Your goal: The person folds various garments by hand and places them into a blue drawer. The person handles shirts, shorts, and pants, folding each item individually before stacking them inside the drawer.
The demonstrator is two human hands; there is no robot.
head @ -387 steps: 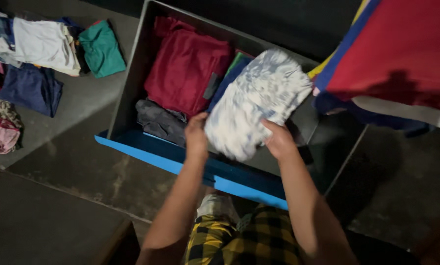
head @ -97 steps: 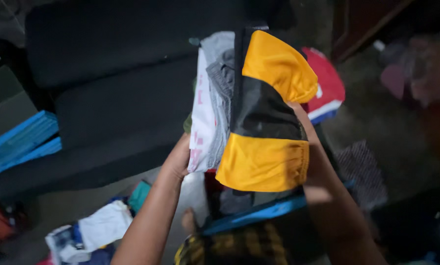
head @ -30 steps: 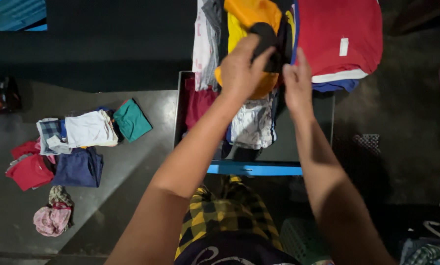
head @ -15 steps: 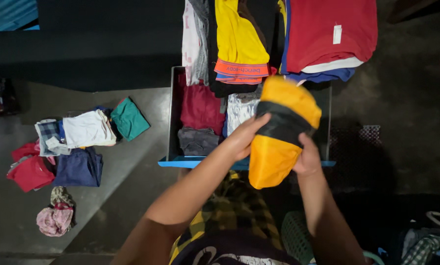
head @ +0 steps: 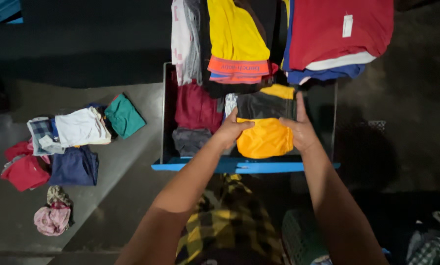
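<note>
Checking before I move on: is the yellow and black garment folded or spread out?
Folded. The yellow and black garment is a compact bundle between the left hand and right hand, over the drawer.

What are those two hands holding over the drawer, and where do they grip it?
A folded yellow and black garment, held between both hands: the left hand on its left edge, the right hand on its right edge, above the blue-fronted drawer.
</note>
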